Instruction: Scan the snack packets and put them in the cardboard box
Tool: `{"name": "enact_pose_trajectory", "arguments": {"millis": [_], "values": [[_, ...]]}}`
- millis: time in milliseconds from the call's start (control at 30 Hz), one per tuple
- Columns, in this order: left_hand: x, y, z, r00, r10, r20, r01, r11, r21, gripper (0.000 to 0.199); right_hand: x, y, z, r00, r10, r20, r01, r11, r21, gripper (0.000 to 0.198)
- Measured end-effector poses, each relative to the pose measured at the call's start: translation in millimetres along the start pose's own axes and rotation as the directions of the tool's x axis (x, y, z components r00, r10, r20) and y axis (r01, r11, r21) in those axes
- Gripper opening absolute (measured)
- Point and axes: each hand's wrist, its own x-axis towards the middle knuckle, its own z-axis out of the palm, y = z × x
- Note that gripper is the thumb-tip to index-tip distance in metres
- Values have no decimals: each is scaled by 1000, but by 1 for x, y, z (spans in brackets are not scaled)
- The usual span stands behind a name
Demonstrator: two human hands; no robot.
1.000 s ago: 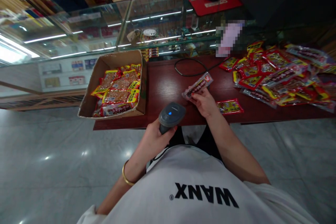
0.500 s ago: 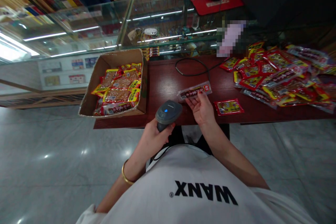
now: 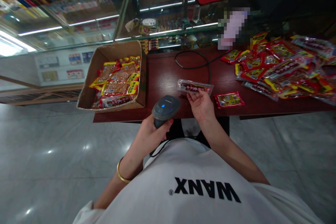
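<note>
Item, glass display counter [image 3: 78,48]: behind your dark-red wooden table [image 3: 162,73]. Item, heap of red-and-yellow snack packets [image 3: 286,68]: at the table's right, its layout unchanged. Item, open cardboard box [image 3: 143,77]: at the left, packets inside, likewise unchanged. Item, handheld barcode scanner [image 3: 166,106]: your left hand [image 3: 150,134] is wrapped closed about its handle, blue light showing, its head a little further left than a second ago. Item, long clear packet with dark label [image 3: 189,85]: over the table, just beyond the scanner head, its near edge held at the fingertips of your right hand [image 3: 203,108], palm up and fingers loosely spread (how firm the hold is, you cannot tell from here). Formerly slanted, it now lies nearly crosswise, label up; in judgement, that leaves it better exposed to the scanner. Item, flat red-edged packet [image 3: 229,99]: on the table beside your right wrist, earlier partly covered by it, now wholly visible.
</note>
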Motion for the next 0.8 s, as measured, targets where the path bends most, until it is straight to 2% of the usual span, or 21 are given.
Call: {"name": "enact_pose_trajectory", "arguments": {"millis": [200, 333, 600, 800], "values": [[-9, -7, 0, 1000, -1, 16, 0, 999, 33, 26, 0, 1, -14, 998, 2, 56, -1, 1000, -24, 5], [-15, -5, -1, 1000, -7, 2, 7, 1000, 28, 26, -2, 2, -16, 999, 15, 38, -14, 999, -29, 5], [-20, -1, 0, 999, -30, -35, 30, 1000, -9, 27, -13, -1, -7, 1000, 26, -10, -25, 999, 21, 11], [-6, -6, -2, 997, -63, -41, 59, 994, -88, 26, -14, -6, 10, 1000, 15, -5, -15, 1000, 9, 6]]}}
